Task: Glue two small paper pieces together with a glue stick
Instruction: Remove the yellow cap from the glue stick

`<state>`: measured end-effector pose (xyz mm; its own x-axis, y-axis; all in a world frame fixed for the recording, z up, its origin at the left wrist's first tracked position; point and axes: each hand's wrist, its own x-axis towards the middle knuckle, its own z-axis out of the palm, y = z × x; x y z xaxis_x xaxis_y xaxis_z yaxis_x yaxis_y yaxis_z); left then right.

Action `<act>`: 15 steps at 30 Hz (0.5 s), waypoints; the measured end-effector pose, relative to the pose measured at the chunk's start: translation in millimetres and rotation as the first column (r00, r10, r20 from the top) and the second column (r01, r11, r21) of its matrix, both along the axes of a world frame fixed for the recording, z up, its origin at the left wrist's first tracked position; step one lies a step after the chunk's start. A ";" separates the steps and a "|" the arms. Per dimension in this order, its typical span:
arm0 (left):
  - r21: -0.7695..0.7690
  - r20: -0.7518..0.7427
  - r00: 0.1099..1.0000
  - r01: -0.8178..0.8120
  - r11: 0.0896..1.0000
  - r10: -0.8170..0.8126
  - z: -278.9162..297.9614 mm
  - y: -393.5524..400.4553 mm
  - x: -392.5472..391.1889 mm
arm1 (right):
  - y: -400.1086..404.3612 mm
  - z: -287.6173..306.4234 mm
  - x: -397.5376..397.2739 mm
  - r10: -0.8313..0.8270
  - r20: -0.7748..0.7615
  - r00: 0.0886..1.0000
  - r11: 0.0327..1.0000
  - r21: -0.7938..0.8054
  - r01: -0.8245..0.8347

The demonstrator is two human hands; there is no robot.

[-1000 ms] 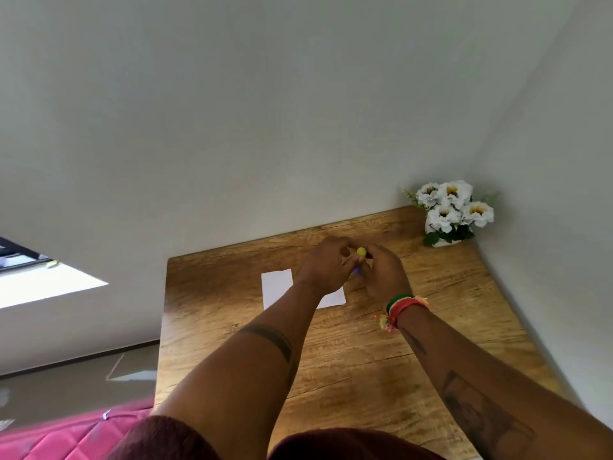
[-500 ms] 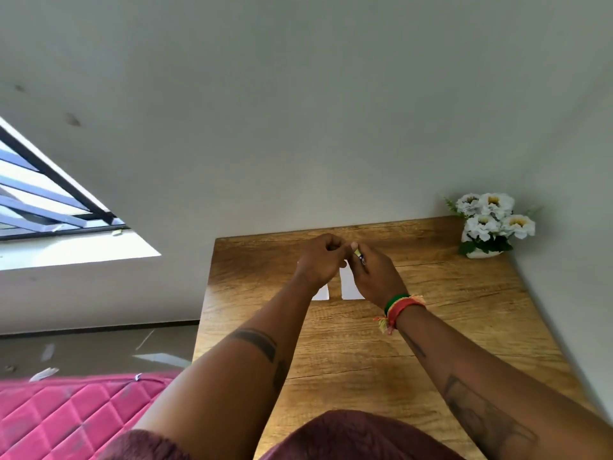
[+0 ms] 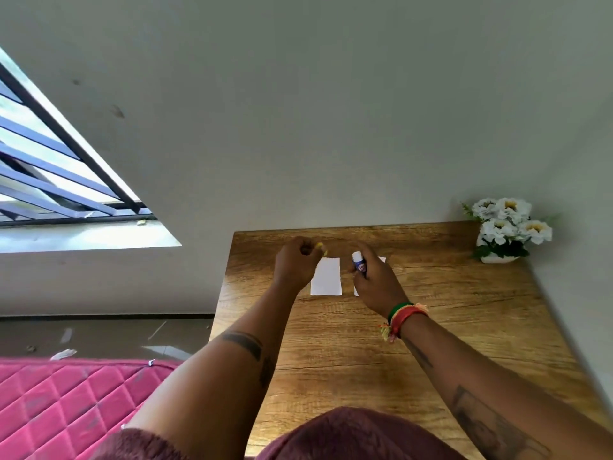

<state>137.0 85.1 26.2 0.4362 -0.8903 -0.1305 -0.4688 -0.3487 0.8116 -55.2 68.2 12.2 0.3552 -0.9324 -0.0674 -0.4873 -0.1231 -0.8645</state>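
Pulled apart since half a second ago: left hand (image 3: 296, 264) off to the left, curled around a small yellow cap (image 3: 321, 248) at its fingertips; right hand (image 3: 376, 281) off to the right, wrapped around the glue stick (image 3: 359, 261), white tip up and uncapped. Between them now uncovered, one white paper piece (image 3: 326, 276) flat on the wooden bench (image 3: 431, 327). Second paper piece (image 3: 382, 259) mostly hidden beneath the right hand, only corners showing, lying just beside the first with a narrow gap. White flowers in a pot (image 3: 507, 232) at the bench's far right corner. Woven bracelet (image 3: 403, 316) on the right wrist.
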 end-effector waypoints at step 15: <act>0.214 0.108 0.990 -0.112 0.970 0.091 -59.0 27.9 59.4 | -0.7 -10.7 81.8 0.053 0.042 0.998 0.998 0.035 -0.054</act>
<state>196.4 113.1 -32.9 0.5431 -0.7952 -0.2698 -0.4946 -0.5626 0.6625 26.6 67.5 1.5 0.4075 -0.9092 -0.0852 -0.4448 -0.1162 -0.8881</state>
